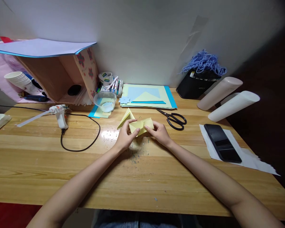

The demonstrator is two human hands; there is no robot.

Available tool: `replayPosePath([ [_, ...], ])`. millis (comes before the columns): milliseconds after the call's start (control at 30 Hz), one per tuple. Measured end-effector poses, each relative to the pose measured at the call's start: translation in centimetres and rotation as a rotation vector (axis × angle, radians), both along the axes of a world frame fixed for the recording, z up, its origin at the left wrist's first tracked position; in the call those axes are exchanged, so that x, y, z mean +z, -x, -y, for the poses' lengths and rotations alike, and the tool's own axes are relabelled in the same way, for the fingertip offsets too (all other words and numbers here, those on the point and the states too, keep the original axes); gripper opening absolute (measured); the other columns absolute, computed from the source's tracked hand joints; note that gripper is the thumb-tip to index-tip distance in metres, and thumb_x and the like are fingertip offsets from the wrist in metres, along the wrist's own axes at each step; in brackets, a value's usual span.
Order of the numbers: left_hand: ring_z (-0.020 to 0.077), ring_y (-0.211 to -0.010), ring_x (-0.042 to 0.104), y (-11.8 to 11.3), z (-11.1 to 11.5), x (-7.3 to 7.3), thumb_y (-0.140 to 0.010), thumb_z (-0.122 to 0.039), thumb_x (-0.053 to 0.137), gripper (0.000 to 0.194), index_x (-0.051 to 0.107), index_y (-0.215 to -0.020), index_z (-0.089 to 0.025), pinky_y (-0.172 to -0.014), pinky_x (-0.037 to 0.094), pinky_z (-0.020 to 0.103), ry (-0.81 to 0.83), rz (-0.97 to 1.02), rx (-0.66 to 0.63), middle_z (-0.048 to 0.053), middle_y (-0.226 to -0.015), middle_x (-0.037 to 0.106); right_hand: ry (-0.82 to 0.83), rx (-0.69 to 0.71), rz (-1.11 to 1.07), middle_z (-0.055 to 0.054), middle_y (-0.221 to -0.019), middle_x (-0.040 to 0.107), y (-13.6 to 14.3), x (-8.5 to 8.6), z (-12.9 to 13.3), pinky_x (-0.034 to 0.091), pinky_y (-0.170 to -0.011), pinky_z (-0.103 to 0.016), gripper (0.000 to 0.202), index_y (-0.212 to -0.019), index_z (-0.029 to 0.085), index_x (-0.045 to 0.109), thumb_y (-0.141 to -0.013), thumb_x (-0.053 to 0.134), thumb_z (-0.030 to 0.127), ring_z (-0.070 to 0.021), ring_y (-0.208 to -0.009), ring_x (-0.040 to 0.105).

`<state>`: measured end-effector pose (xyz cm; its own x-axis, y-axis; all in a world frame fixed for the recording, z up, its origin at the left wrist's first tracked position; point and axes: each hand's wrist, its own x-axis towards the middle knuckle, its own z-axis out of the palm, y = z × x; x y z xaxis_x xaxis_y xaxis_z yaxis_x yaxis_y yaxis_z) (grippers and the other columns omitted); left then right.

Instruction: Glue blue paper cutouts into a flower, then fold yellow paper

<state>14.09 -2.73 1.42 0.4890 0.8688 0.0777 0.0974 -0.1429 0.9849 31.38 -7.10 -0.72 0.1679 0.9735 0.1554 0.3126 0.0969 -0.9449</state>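
A small piece of folded yellow paper (142, 125) is held between my two hands, just above the wooden table. My left hand (126, 135) grips its left end, thumb in front and fingers behind. At the right end, my right hand (160, 133) pinches the paper with the thumb toward its middle crease. Behind my left hand stands another folded yellow paper (126, 117), shaped like a triangle. Black-handled scissors (174, 119) lie to the right, beyond my right hand. Small scraps and specks are scattered on the tabletop below the paper.
A white glue gun (60, 115) with its looping cord lies left. Behind are a clear bowl (105, 101), markers (111, 86) and stacked coloured paper (147, 95). A phone (222, 142), two white rolls (234, 106) and a black holder with blue yarn (197, 84) occupy the right.
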Motion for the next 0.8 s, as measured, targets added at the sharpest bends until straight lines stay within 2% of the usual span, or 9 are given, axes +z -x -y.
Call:
replayPosePath([
  [100,0.0193,-0.088,0.058,-0.2,0.2,-0.1,-0.063,-0.038,0.071,0.066,0.042,-0.119,-0.018,-0.073,0.047,0.028,0.035,0.026,0.011,0.007,-0.101,0.058,-0.005,-0.02,0.013,-0.002,-0.071,0.058,0.0,0.0,0.0,0.04,-0.055,-0.024,0.024,-0.078,0.014,0.06,-0.076,0.058,0.038,-0.0146,-0.063,0.052],
  [167,0.02,-0.091,0.057,-0.4,0.2,-0.5,-0.058,-0.035,0.075,0.071,0.042,-0.119,-0.018,-0.076,0.047,0.028,0.031,0.023,0.045,0.008,-0.104,0.057,-0.011,-0.02,0.041,-0.002,-0.068,0.057,0.0,0.0,0.1,0.04,-0.054,-0.024,0.025,-0.076,0.015,0.059,-0.076,0.057,0.04,-0.0144,-0.062,0.051],
  [300,0.0185,-0.089,0.058,-0.6,-0.3,-1.3,-0.065,-0.032,0.07,0.059,0.044,-0.116,-0.018,-0.075,0.047,0.029,0.087,0.074,0.083,0.007,-0.1,0.059,-0.011,0.005,0.057,-0.001,-0.066,0.056,0.0,-0.2,0.2,0.039,-0.052,-0.024,0.026,-0.074,0.016,0.058,-0.077,0.057,0.041,-0.0139,-0.06,0.051],
  [400,0.0168,-0.08,0.06,-0.4,-0.9,-1.6,-0.066,-0.03,0.068,0.053,0.045,-0.112,-0.017,-0.07,0.049,0.028,0.164,0.123,0.07,0.006,-0.092,0.061,-0.012,0.012,-0.051,-0.002,-0.075,0.059,0.1,-0.2,0.1,0.043,-0.054,-0.024,0.024,-0.083,0.018,0.055,-0.076,0.058,0.04,-0.0148,-0.065,0.054],
  [500,0.0163,-0.078,0.06,-0.3,-1.2,-1.6,-0.065,-0.029,0.069,0.048,0.049,-0.106,-0.015,-0.067,0.049,0.027,0.185,0.108,0.074,0.005,-0.088,0.063,-0.038,-0.008,-0.255,-0.002,-0.083,0.061,0.0,-0.2,-0.3,0.046,-0.06,-0.025,0.041,-0.104,0.022,0.046,-0.072,0.064,0.037,-0.0148,-0.072,0.058],
  [567,0.0166,-0.078,0.06,-0.2,-1.3,-1.6,-0.065,-0.03,0.069,0.044,0.052,-0.102,-0.015,-0.066,0.048,0.026,0.17,0.093,0.073,0.005,-0.089,0.063,-0.011,0.011,-0.326,0.0,-0.078,0.061,-0.2,-0.2,-0.6,0.047,-0.062,-0.026,0.052,-0.112,0.021,0.043,-0.069,0.068,0.036,-0.0143,-0.07,0.058],
  [633,0.0168,-0.079,0.06,-0.1,-1.3,-1.6,-0.065,-0.031,0.069,0.04,0.054,-0.098,-0.014,-0.064,0.048,0.025,0.152,0.069,0.068,0.006,-0.088,0.063,0.032,0.03,-0.312,0.0,-0.073,0.061,-0.4,-0.3,-0.8,0.046,-0.062,-0.026,0.046,-0.105,0.019,0.051,-0.067,0.069,0.037,-0.0139,-0.067,0.058],
  [700,0.0169,-0.078,0.06,-0.1,-1.3,-1.6,-0.066,-0.032,0.068,0.037,0.056,-0.096,-0.014,-0.064,0.048,0.025,0.137,0.04,0.064,0.006,-0.088,0.063,0.043,0.016,-0.263,-0.001,-0.072,0.061,-0.5,-0.4,-0.9,0.045,-0.062,-0.026,0.033,-0.087,0.016,0.059,-0.066,0.069,0.039,-0.0137,-0.066,0.057],
  [800,0.0167,-0.078,0.059,-0.1,-1.3,-1.7,-0.066,-0.032,0.067,0.033,0.057,-0.091,-0.014,-0.065,0.047,0.025,0.117,0.016,0.064,0.006,-0.088,0.063,0.009,-0.039,-0.202,-0.001,-0.069,0.059,-0.5,-0.5,-0.8,0.044,-0.059,-0.026,0.026,-0.072,0.016,0.059,-0.067,0.068,0.04,-0.0131,-0.063,0.054],
])
